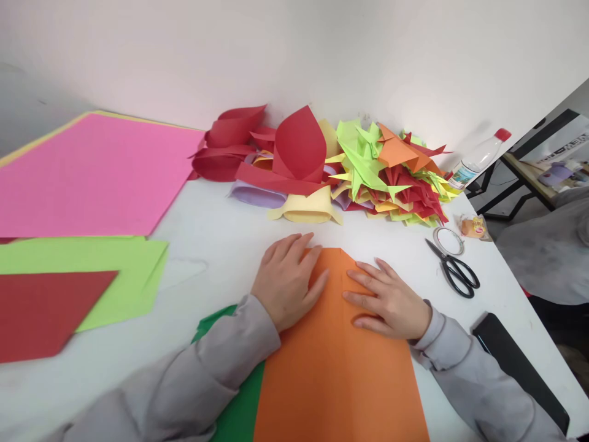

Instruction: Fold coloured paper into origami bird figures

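In front of me lies a large orange sheet of paper (338, 380), with a crease running down its middle. My left hand (289, 279) rests on the sheet's upper left edge, fingers stretched out and holding nothing. On the upper right part, my right hand (387, 299) lies flat with its fingers spread. Between the two hands the sheet's far edge and crease show. A green sheet of paper (242, 408) sticks out from under the orange one on the left, partly hidden by my left sleeve.
Large pink (101, 178), light green (142, 282) and dark red sheets (50, 313) lie at left. Along the wall stand curled red paper shapes (299, 147) and a heap of folded paper (391, 172). Scissors (455, 270), tape (448, 241), a bottle (478, 158) and a black phone (518, 368) are at right.
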`<state>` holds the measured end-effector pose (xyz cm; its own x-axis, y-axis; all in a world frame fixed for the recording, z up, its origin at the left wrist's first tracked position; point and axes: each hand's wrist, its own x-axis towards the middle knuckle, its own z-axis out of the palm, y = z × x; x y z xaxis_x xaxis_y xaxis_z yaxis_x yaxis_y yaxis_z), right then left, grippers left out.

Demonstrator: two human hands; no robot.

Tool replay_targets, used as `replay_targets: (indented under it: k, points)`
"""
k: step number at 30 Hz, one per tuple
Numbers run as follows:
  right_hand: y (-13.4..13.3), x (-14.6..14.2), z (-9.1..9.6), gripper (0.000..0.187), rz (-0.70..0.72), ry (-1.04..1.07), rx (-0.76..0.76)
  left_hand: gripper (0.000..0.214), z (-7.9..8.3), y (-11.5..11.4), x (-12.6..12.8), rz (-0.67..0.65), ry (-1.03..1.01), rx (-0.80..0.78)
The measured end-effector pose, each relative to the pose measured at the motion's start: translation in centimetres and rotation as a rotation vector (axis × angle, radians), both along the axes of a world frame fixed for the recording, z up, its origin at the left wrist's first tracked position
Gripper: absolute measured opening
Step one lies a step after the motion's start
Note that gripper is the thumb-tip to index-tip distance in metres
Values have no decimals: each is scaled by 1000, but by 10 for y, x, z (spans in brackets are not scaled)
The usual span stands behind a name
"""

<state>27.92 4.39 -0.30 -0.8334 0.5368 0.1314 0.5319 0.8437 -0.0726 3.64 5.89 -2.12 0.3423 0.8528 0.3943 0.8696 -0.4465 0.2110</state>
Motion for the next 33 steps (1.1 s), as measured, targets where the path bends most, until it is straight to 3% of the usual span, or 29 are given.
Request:
replay_targets:
  k: [2, 6, 8, 16, 33]
  points:
    - [0, 0, -1, 40, 5, 7, 2, 43, -2, 1, -1, -10, 19, 10]
    - [0, 0, -1, 42, 3, -8, 14, 43, -8, 2, 1, -294, 89, -3]
    - [0, 0, 0, 42, 1, -17, 19, 46, -11, 2, 2, -358, 89, -32]
    - [0, 0, -3, 41, 9, -11, 32, 49, -15, 4, 2, -345, 87, -36]
    - [1, 1, -3, 41, 12, -10, 37, 53, -8, 4, 5, -318, 111, -110]
